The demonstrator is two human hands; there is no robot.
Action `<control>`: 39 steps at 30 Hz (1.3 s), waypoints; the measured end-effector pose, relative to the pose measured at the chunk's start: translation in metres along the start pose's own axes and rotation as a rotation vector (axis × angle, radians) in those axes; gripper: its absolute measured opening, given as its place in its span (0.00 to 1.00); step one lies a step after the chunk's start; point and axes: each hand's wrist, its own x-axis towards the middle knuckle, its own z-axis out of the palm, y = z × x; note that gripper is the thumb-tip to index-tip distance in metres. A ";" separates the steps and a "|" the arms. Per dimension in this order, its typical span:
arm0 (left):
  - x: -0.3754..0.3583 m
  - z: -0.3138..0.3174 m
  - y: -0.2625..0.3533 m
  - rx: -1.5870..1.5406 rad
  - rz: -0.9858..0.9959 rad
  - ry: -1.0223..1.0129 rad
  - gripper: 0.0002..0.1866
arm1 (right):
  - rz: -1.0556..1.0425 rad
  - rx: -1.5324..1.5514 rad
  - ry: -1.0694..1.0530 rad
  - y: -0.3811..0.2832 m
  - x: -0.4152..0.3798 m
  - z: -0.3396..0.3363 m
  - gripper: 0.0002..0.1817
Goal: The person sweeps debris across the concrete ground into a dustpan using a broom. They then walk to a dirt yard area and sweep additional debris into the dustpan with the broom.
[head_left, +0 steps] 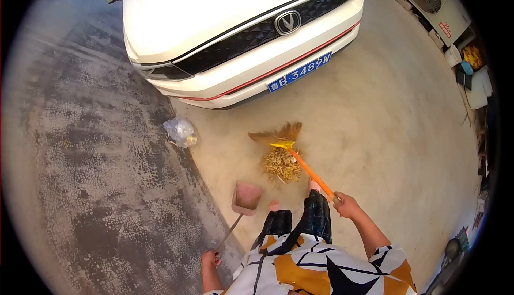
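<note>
Head camera, as I watch from afar: a person in a patterned white, mustard and black top grips a broom [278, 134] on a pale concrete floor [385, 134]. Its dry, tan bristles fan wide beneath a bright yellow collar, and its orange handle slants back toward the person. I see the right hand [347, 205] closed around the handle's near end; the broom's head lies ahead of that hand and to its left, at the far edge of a loose heap of yellow-brown debris [282, 166].

On the other side, the left hand [211, 257] has its fingers curled around the upper end of the thin, dark handle of a dustpan [247, 196]. Its dull pink, scuffed scoop rests ahead of that hand and slightly to its right, near the heap but apart from it. A clear plastic bag [182, 132] sits farther out by the dark floor strip [107, 177], near a white car [241, 38] with red trim.
</note>
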 end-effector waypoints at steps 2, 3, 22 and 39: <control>0.032 -0.008 -0.003 0.019 0.022 -0.012 0.08 | -0.224 -0.239 0.167 0.000 0.018 0.030 0.22; 0.042 -0.014 -0.006 0.071 0.047 -0.020 0.08 | -0.400 -0.406 0.333 0.014 0.048 0.053 0.21; 0.053 -0.068 -0.052 -0.088 0.049 -0.148 0.17 | -0.130 -0.794 0.083 -0.173 0.187 0.188 0.12; 0.048 -0.051 0.027 0.060 0.193 -0.160 0.08 | 0.100 -0.259 0.203 -0.062 -0.065 0.036 0.21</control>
